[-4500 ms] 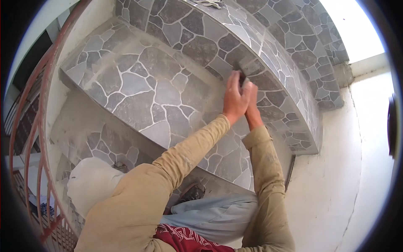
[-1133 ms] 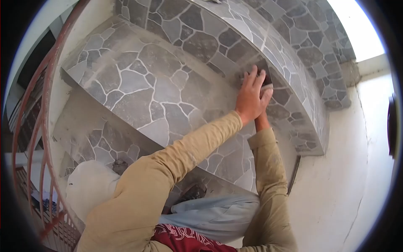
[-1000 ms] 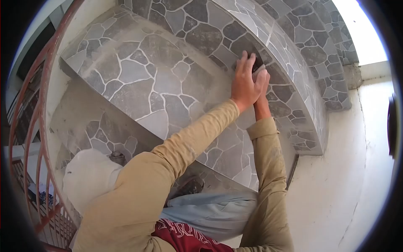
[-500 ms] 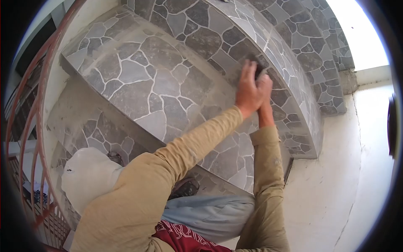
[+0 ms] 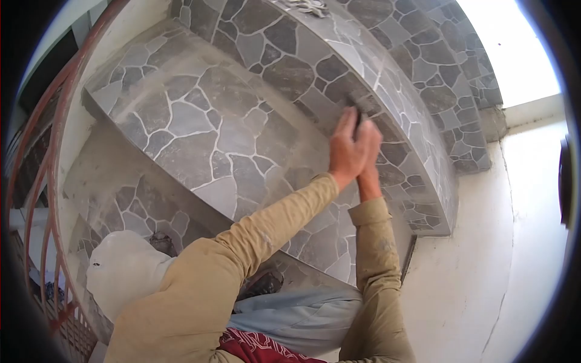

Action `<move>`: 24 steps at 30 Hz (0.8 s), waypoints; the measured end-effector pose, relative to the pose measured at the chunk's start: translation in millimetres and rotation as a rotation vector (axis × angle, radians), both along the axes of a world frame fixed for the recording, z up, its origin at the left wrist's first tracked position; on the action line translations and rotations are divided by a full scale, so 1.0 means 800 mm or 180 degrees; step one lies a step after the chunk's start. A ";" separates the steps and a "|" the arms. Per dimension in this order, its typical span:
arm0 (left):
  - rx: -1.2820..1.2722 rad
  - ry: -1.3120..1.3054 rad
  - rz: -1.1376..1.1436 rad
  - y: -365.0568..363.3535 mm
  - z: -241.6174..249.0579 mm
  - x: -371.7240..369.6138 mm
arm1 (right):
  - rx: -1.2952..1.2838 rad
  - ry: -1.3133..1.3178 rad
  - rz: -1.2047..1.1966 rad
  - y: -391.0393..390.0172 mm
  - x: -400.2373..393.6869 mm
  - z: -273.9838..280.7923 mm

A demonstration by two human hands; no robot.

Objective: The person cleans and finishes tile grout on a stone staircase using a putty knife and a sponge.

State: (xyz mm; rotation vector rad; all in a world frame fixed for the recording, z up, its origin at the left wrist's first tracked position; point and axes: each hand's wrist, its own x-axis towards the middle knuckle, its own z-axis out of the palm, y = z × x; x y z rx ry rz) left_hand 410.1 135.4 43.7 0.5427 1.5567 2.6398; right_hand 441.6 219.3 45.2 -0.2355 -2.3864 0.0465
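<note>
My left hand (image 5: pixel 345 152) and my right hand (image 5: pixel 369 144) are close together at the riser (image 5: pixel 289 75) of a curved, stone-patterned stair. Both have bent fingers around a small dark object (image 5: pixel 357 118), whose kind I cannot make out. Its far end is near the riser, and most of it is hidden by the fingers. Below the hands lies the broad tread (image 5: pixel 187 115), with irregular grey stones, pale joint lines and dusty smears.
A reddish metal railing (image 5: pixel 55 151) curves along the left. A pale wall (image 5: pixel 457 284) stands on the right. On the upper step lies a crumpled whitish item (image 5: pixel 310 7). A white bag-like shape (image 5: pixel 126 271) is at lower left, beside my sleeve.
The view has shifted a little, bringing more of the whitish item on the upper step into sight. Both hands, still together, appear slightly lower and farther left along the riser.
</note>
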 end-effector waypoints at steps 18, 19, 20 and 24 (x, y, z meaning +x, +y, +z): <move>-0.0020 -0.0246 -0.0210 0.004 -0.033 0.002 | 0.0050 -0.0203 -0.0114 -0.002 -0.001 0.008; -0.0033 -0.0245 -0.0192 -0.004 -0.013 -0.005 | -0.0059 -0.0138 -0.0057 -0.010 -0.003 0.010; 0.0152 -0.0096 -0.0265 -0.007 0.011 -0.006 | 0.0313 -0.0236 -0.0345 -0.008 0.001 0.022; 0.0211 -0.0074 -0.0287 -0.019 0.031 0.001 | -0.0135 0.0110 0.0000 -0.008 -0.001 0.029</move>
